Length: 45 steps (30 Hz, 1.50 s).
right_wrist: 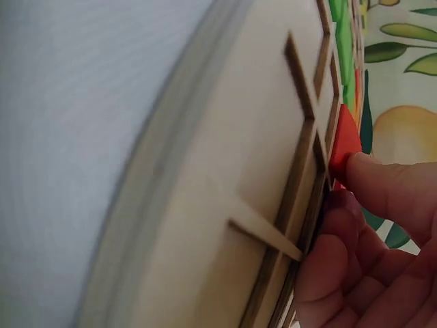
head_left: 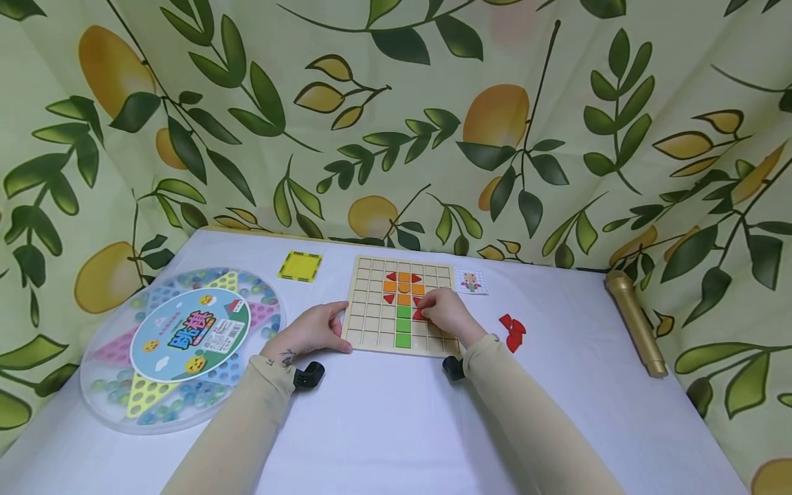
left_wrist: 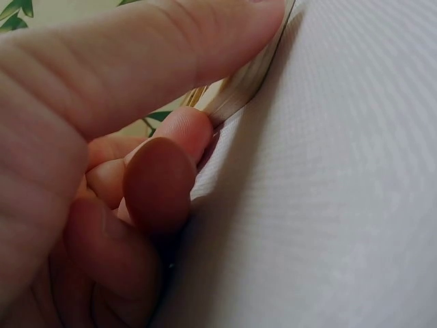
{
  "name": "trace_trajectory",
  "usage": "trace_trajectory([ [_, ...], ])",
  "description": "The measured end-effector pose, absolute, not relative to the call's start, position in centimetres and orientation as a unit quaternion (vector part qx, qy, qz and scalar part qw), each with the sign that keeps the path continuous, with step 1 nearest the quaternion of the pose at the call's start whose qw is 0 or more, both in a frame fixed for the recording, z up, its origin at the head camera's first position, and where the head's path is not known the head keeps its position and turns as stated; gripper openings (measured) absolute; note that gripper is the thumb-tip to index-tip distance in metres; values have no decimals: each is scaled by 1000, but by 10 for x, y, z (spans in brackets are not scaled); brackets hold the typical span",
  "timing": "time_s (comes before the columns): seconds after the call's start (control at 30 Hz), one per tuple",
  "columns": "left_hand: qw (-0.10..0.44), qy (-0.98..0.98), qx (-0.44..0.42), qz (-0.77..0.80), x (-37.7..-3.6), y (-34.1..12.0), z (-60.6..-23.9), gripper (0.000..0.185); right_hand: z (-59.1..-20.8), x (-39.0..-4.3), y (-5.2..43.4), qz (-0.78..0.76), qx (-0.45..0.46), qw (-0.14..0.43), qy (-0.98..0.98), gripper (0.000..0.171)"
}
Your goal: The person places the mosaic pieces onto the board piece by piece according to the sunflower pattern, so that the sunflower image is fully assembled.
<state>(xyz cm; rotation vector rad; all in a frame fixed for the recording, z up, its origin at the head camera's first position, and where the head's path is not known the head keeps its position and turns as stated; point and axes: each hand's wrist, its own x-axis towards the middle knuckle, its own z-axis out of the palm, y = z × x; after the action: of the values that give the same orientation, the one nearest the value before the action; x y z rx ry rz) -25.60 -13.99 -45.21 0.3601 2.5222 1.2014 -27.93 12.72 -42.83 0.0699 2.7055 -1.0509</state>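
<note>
Board [head_left: 371, 323] with coloured pieces, lying on the table [head_left: 396, 426] between two hands.
Right hand [head_left: 447, 315] pinches a red piece [head_left: 419, 315] over the board's grid, beside the green column [head_left: 403, 324]; left hand [head_left: 312, 331] grips the board's left edge, fingers curled. Spare red pieces [head_left: 513, 331] lie right; marble game [head_left: 179, 344] far left.
</note>
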Motion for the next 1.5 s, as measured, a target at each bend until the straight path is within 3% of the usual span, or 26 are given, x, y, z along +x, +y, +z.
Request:
trace_trajectory([
  [0.43,166,879,119,430,-256,-140,-452,95,-423,-275,135,-310,-8,97,946,17],
  [0.77,163,882,119,426,-256,-141,-451,95,-406,-274,201,-286,50,68,955,25],
  [1.07,162,881,124,426,-255,-141,-451,94,-408,-263,248,-271,161,110,943,26],
  [1.5,160,884,125,420,-255,-141,-451,93,-416,-256,258,-238,152,138,949,32],
])
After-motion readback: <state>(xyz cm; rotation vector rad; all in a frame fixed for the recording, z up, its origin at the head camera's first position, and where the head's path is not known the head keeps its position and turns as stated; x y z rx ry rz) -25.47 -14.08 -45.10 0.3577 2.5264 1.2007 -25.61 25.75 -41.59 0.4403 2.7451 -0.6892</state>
